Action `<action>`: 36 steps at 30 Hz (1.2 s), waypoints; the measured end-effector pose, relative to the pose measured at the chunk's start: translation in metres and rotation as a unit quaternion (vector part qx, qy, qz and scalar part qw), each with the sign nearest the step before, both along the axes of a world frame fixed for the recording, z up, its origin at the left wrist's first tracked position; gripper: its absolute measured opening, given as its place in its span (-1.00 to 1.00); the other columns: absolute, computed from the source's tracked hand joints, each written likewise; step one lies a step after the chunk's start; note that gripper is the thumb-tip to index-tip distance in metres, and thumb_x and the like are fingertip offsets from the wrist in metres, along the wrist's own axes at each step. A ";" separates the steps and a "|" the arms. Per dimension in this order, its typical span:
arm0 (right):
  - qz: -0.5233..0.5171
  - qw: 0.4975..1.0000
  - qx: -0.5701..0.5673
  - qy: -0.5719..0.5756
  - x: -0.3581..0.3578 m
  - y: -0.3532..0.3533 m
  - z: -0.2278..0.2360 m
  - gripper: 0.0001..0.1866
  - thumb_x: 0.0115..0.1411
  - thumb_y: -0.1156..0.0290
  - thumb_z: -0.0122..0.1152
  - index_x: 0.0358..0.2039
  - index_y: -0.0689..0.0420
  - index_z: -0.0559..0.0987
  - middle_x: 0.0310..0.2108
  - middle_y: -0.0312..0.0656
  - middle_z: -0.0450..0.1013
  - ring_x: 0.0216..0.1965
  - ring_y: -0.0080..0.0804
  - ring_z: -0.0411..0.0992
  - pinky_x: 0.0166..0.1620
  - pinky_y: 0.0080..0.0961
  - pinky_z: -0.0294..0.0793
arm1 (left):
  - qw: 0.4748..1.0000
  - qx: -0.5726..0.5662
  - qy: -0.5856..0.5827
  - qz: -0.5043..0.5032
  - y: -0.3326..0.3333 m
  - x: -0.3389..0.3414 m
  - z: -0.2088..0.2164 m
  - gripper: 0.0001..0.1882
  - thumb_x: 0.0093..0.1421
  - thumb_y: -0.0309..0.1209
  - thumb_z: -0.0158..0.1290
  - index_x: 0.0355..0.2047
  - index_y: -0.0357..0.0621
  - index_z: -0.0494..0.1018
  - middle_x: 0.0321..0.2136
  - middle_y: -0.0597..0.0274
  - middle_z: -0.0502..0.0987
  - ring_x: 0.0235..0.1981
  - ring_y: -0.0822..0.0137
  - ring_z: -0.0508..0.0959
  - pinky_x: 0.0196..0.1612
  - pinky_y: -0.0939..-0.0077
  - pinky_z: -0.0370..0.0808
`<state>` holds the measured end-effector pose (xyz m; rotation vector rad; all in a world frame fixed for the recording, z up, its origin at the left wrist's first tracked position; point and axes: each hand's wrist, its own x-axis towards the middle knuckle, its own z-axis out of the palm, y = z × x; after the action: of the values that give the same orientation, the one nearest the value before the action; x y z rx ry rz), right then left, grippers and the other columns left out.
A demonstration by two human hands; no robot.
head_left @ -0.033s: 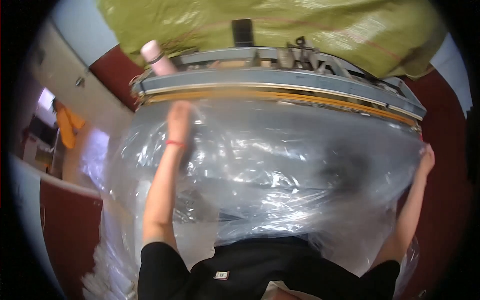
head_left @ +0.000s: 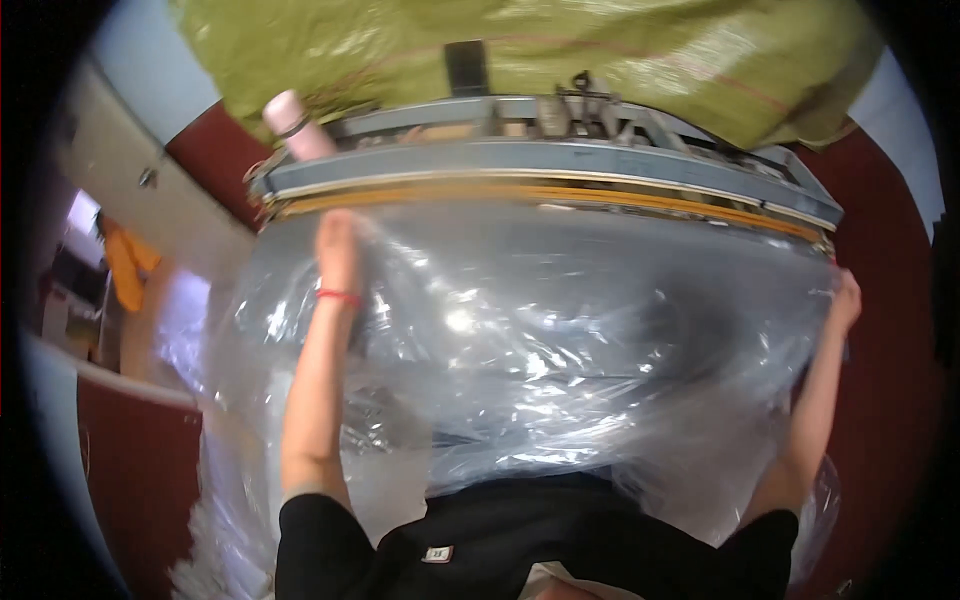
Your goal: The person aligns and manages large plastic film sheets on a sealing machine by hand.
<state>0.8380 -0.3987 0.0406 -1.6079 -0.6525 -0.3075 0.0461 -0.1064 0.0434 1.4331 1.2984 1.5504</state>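
A wide sheet of clear plastic film [head_left: 590, 290] spreads from the long machine in front of me back towards my body, wrinkled and shiny. My left hand [head_left: 338, 250], with a red band at the wrist, is at the film's far part, close to the machine's orange strip [head_left: 400, 195]. Its fingers look closed on the film, where folds run out from it, though the fingertips are blurred. At the far right, my right hand [head_left: 847, 300] is closed on the film's side edge, just below the machine's right end.
The long grey metal frame [head_left: 540, 155] of the machine spans the far side. A pink bottle [head_left: 298, 128] leans at its left end. Behind hangs a yellow-green sheet [head_left: 620, 45]. More bunched film [head_left: 225, 535] hangs at lower left, near a door [head_left: 135, 150].
The whole view has shifted slightly, so the machine and bottle sit further left. Both hands keep nearly the same places at the film, and its creases have changed a little.
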 end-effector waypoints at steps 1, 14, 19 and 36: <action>-0.063 0.986 -0.125 -0.093 -0.010 0.016 -0.001 -0.69 0.10 0.20 0.01 -0.31 0.18 0.50 -0.36 -0.16 0.43 -0.31 -0.37 0.38 -0.24 -0.50 0.33 | 0.991 -0.048 -0.125 -0.018 0.010 -0.007 -0.002 -0.84 0.13 -0.34 -0.12 -0.36 -0.12 0.38 -0.43 0.37 0.40 -0.39 0.49 0.36 -0.32 0.59 0.33; -0.035 0.999 0.003 -0.005 -0.088 0.144 -0.022 -0.78 0.03 0.32 0.11 -0.47 0.24 0.43 -0.56 -0.20 0.42 -0.49 -0.50 0.35 -0.34 -0.57 0.33 | 0.991 0.067 0.045 0.111 0.105 -0.032 -0.044 -0.83 0.10 -0.40 -0.04 -0.61 -0.13 0.30 -0.68 0.50 0.25 -0.65 0.63 0.18 -0.58 0.75 0.13; -0.146 0.988 -0.043 0.003 -0.091 0.143 -0.016 -0.78 0.06 0.32 0.04 -0.41 0.24 0.37 -0.50 -0.08 0.41 -0.44 -0.27 0.39 -0.30 -0.44 0.34 | 0.986 0.054 0.055 0.145 0.109 -0.042 -0.046 -0.86 0.09 -0.38 -0.03 -0.52 -0.15 0.29 -0.66 0.44 0.30 -0.63 0.61 0.23 -0.54 0.75 0.20; -0.014 0.981 0.000 -0.193 -0.229 0.154 0.057 -0.75 0.03 0.35 0.07 -0.28 0.19 0.39 -0.25 -0.08 0.36 -0.17 -0.15 0.29 -0.10 -0.31 0.23 | 0.993 0.091 0.018 -0.073 -0.001 -0.035 0.028 -0.96 0.10 -0.53 -0.10 -0.43 -0.14 0.26 -0.54 0.40 0.31 -0.53 0.58 0.30 -0.46 0.69 0.30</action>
<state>0.6091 -0.2451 0.0980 -1.5712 -0.9245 -0.6496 0.0111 -0.1070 0.0715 1.6390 1.0674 1.5831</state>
